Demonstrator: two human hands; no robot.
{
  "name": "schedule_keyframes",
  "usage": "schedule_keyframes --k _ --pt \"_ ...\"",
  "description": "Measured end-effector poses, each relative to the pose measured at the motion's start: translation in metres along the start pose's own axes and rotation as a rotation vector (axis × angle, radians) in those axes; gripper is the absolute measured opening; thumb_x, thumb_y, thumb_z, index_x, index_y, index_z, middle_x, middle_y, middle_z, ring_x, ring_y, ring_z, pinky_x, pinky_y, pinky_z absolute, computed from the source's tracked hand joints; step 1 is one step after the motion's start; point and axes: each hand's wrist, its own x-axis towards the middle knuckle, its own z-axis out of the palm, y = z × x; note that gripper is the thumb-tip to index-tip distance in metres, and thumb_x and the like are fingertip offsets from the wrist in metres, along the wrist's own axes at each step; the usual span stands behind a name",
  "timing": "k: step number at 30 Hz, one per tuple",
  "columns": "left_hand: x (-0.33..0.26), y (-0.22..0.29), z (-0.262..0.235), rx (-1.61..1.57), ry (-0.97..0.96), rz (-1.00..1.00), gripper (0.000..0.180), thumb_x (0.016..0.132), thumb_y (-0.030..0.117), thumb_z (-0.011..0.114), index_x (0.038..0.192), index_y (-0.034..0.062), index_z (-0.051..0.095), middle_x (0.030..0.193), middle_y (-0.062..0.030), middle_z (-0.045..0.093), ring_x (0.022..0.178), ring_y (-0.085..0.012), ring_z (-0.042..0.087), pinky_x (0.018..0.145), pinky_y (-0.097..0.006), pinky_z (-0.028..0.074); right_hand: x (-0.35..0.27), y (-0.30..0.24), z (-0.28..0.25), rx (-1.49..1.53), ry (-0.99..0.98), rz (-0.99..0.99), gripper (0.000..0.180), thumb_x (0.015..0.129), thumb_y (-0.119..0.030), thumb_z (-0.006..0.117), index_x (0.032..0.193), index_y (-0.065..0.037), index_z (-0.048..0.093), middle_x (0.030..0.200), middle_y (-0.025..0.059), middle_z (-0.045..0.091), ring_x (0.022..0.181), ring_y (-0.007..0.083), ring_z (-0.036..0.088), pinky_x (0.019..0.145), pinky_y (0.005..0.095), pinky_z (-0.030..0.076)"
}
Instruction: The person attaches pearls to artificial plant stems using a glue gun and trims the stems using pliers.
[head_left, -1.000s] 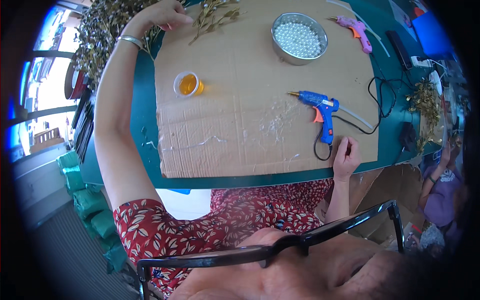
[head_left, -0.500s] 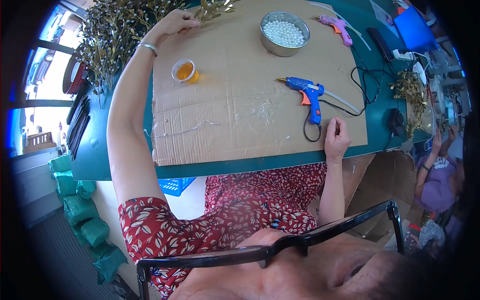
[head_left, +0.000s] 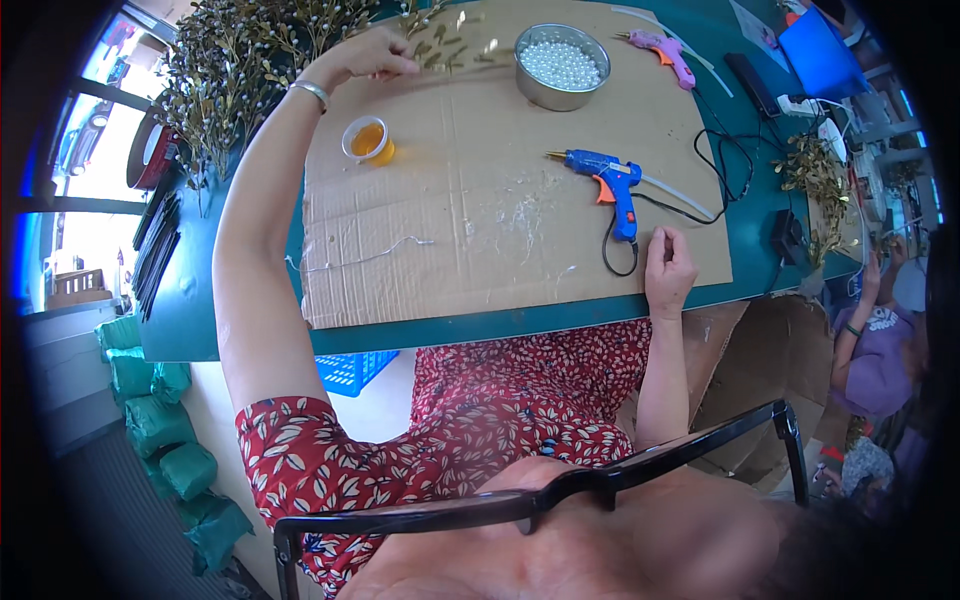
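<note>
Head view: take the blue glue gun [head_left: 622,180] as your landmark. Beyond it and well to its left, your left hand [head_left: 370,55] has its grip closed, fingers drawn together on a leafy sprig [head_left: 455,50], blurred, which points right toward a round metal tin [head_left: 552,97] of pearl beads [head_left: 562,65]. That tin, beyond the gun and a little left, stands in the way just past the leaf tips. Your right hand [head_left: 670,272] is on your side of the gun, its grip loosely curled; you cannot tell whether it holds anything. Left of the gun are an open cup [head_left: 384,154] of amber liquid and, nearer you, a pale strand [head_left: 370,262]. All of these lie on or over cardboard [head_left: 420,200] on the green surface [head_left: 190,315]. Beyond and right of the gun lies a pink glue gun [head_left: 672,58]; black cable [head_left: 750,170] loops to its right. Far left, beyond the gun, a bushy heap of foliage [head_left: 225,85] crowds your left forearm.
</note>
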Motion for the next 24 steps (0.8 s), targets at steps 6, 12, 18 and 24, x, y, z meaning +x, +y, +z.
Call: schedule_keyframes --k 6,12,18,24 --pt "0.043 -0.041 -0.024 -0.09 0.05 -0.243 0.033 0.084 0.035 0.066 0.075 0.0036 0.066 0.059 0.0005 0.06 0.047 -0.0043 0.051 0.041 -0.019 0.036 0.026 0.0 0.02 -0.03 -0.021 0.028 0.007 0.086 -0.007 0.06 0.086 0.0 0.061 0.061 0.0074 0.055 0.05 0.0135 0.05 0.048 0.0273 0.04" --pt "0.109 -0.101 -0.055 0.036 0.31 -0.274 0.039 0.082 0.039 0.068 0.062 0.0069 0.059 0.052 0.0023 0.051 0.043 -0.0058 0.042 0.041 -0.02 0.03 0.063 0.024 0.059 -0.004 0.054 -0.022 0.005 0.086 -0.005 0.06 0.085 0.0 0.061 0.06 0.0036 0.053 0.05 0.0099 0.047 0.047 0.0249 0.037" --pt "0.166 -0.154 -0.086 0.459 0.286 -0.266 0.055 0.067 0.055 0.074 0.078 0.0021 0.064 0.069 -0.0058 0.06 0.065 -0.0151 0.057 0.06 -0.03 0.046 0.082 0.039 0.083 -0.016 0.041 0.011 0.006 0.086 -0.005 0.061 0.085 0.0 0.06 0.058 0.0009 0.05 0.049 0.0064 0.042 0.045 0.022 0.033" --pt "0.18 -0.063 -0.093 0.134 0.407 -0.337 0.036 0.077 0.027 0.072 0.06 -0.0032 0.062 0.053 -0.011 0.059 0.051 -0.0164 0.06 0.052 -0.029 0.048 0.102 0.036 0.086 -0.047 0.045 0.007 0.004 0.086 -0.004 0.061 0.085 0.0 0.06 0.058 0.001 0.05 0.049 0.0071 0.042 0.045 0.0222 0.033"
